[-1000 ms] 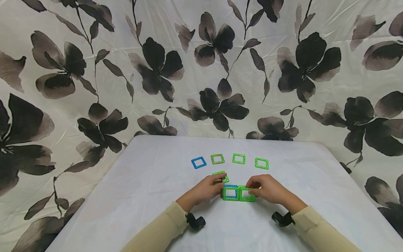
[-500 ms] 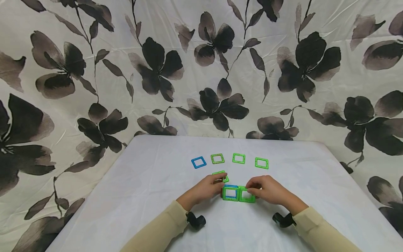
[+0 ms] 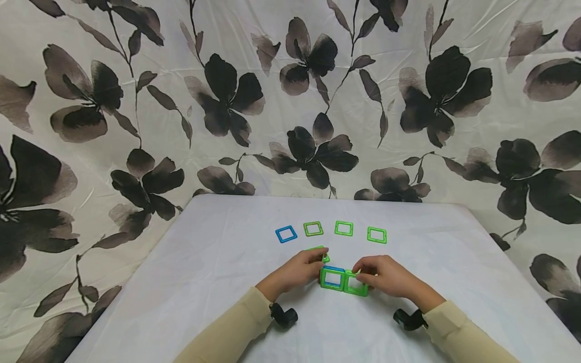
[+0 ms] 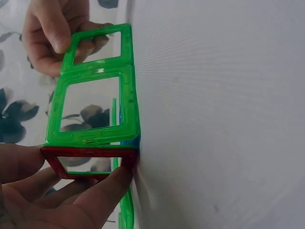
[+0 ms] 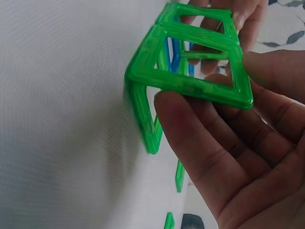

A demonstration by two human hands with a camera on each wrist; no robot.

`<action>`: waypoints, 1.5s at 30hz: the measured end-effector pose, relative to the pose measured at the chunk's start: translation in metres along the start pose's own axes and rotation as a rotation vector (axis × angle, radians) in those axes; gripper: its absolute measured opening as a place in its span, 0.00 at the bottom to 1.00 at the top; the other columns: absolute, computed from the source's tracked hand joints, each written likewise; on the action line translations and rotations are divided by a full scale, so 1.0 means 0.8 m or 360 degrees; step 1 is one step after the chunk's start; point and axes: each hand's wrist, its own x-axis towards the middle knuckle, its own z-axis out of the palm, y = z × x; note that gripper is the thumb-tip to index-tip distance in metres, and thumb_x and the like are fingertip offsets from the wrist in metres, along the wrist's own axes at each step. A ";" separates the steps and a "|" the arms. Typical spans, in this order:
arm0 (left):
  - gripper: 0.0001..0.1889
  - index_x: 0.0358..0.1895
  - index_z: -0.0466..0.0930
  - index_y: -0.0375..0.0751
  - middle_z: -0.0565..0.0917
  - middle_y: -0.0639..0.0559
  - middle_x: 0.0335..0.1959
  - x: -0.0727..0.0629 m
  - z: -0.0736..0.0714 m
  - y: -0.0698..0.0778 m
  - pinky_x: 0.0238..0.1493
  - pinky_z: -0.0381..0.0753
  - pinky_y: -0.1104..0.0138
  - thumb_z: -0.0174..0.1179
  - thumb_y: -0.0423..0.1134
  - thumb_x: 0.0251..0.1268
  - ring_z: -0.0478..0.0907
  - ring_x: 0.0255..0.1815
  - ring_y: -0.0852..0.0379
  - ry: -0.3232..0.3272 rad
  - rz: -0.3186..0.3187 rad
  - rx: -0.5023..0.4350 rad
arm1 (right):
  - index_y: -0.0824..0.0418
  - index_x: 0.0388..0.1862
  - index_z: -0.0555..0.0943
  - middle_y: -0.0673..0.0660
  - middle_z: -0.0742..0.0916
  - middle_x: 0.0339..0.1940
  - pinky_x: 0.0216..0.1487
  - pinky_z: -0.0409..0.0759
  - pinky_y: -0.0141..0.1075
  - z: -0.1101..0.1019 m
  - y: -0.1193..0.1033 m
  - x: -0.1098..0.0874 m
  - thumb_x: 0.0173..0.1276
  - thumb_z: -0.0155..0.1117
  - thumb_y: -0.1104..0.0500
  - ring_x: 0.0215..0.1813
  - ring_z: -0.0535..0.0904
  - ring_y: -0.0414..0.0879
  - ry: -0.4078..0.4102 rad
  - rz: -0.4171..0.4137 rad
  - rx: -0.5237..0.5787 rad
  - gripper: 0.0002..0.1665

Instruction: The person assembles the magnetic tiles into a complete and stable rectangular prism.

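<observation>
Magnetic square tiles form a small box shape on the table. Two green tiles stand side by side at its front, the left one (image 3: 333, 288) and the right one (image 3: 355, 292). A blue tile (image 3: 334, 267) shows behind the left one. My left hand (image 3: 301, 267) grips the red tile (image 4: 90, 151) at the box's left side, thumb on one edge and fingers on the other. My right hand (image 3: 383, 275) pinches the right green tile by its edges; in the right wrist view, another green tile (image 5: 143, 114) meets that tile at an angle.
Behind the box lie a blue tile (image 3: 286, 234) and several green ones in a row, such as the rightmost tile (image 3: 377, 235). Another green tile (image 3: 326, 258) sits partly hidden behind my left fingers. A floral curtain (image 3: 313, 101) hangs beyond the white table (image 3: 227, 242).
The right green tile's outer end has swung slightly toward me, with my right hand shifting a little left and nearer. My left hand has barely moved.
</observation>
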 end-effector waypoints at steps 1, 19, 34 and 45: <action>0.25 0.73 0.62 0.44 0.67 0.49 0.72 0.001 0.000 0.000 0.69 0.68 0.53 0.47 0.38 0.76 0.65 0.72 0.50 -0.0010 0.0006 0.0003 | 0.55 0.44 0.83 0.53 0.86 0.32 0.32 0.83 0.36 0.001 0.000 -0.001 0.69 0.63 0.54 0.30 0.81 0.46 -0.0007 -0.0004 0.0018 0.10; 0.24 0.72 0.65 0.43 0.72 0.52 0.69 0.028 0.003 0.015 0.72 0.64 0.55 0.45 0.37 0.75 0.65 0.72 0.55 -0.0036 0.0071 0.0213 | 0.57 0.41 0.81 0.54 0.86 0.34 0.32 0.84 0.39 0.008 0.000 -0.002 0.71 0.61 0.50 0.31 0.80 0.41 -0.0123 0.0008 0.0168 0.12; 0.24 0.71 0.66 0.47 0.81 0.58 0.60 0.054 0.002 0.019 0.67 0.71 0.58 0.50 0.36 0.74 0.73 0.66 0.60 -0.0080 0.0095 0.0190 | 0.55 0.41 0.83 0.46 0.86 0.35 0.38 0.79 0.32 0.001 -0.008 0.028 0.67 0.64 0.58 0.36 0.79 0.37 0.0240 -0.0120 -0.0369 0.05; 0.23 0.67 0.72 0.45 0.85 0.55 0.53 0.062 0.006 0.021 0.59 0.78 0.62 0.57 0.43 0.71 0.80 0.57 0.60 0.0073 0.0080 0.0259 | 0.51 0.41 0.83 0.49 0.86 0.42 0.44 0.82 0.38 0.008 -0.010 0.061 0.69 0.61 0.59 0.45 0.82 0.44 0.0395 -0.0148 -0.0518 0.06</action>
